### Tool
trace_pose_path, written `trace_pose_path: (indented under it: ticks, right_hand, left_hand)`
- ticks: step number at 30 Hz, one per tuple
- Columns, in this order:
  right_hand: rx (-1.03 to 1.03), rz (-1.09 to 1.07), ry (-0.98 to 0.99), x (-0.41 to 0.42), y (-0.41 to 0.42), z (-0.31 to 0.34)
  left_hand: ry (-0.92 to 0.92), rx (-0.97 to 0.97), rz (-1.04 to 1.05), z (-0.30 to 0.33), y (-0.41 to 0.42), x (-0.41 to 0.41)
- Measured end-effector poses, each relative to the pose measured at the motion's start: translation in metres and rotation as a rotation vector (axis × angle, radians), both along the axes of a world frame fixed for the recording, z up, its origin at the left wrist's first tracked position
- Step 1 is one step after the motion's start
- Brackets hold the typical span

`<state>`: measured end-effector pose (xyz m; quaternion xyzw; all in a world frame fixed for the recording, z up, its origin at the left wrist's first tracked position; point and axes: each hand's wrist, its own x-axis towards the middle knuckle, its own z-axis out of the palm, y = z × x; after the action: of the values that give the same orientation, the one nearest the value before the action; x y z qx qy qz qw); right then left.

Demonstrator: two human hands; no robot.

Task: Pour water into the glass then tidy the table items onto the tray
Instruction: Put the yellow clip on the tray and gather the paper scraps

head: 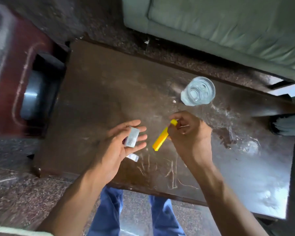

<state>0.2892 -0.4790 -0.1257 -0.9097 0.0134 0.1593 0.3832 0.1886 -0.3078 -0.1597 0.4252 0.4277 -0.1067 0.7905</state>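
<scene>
- We see the glass (198, 91) standing upright on the far right part of the dark table (95, 92), with clear water in it, well apart from both hands
- Our right hand (189, 133) is raised over the table just in front of the glass, back of the hand toward us, fingers curled and pinching the upper end of a yellow marker (162, 137)
- The marker slants down and to the left from that grip, its lower end free between the two hands
- Our left hand (121, 147) is held palm up over the table's near left part, fingers straight and slightly spread
- A small silver box (132, 137) lies across those flat fingers, with no finger closed round it
- A small white item (132, 157) shows just under the edge of the left palm; we cannot tell whether it lies on the table or touches the hand
- Both forearms reach in bare from the bottom edge, over blue trousers (107, 215)
- A grey-green cushion (228, 28) sits beyond the table
- A dark red tray (10, 99) is blurred at the left
</scene>
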Motion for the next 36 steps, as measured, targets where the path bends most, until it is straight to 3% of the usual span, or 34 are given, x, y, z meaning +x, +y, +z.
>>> trace_pose_path:
  ticks: [11,16,25,36]
  right_hand:
    - [0.431,0.199,0.116,0.017,0.194,0.053]
    - [0.535,0.385,0.057,0.018,0.289,0.078]
    - [0.326,0.727,-0.158,0.045,0.452,0.073]
    - [-0.007,1.166,-0.258,0.045,0.530,0.037]
  left_hand:
    - [-0.125,0.437,0.376,0.058,0.167,-0.026]
    - [-0.162,0.616,0.519,0.087,0.234,-0.044]
    - [-0.004,1.034,0.482,0.086,0.312,-0.077]
    - [0.074,1.242,0.283,0.068,0.362,-0.069]
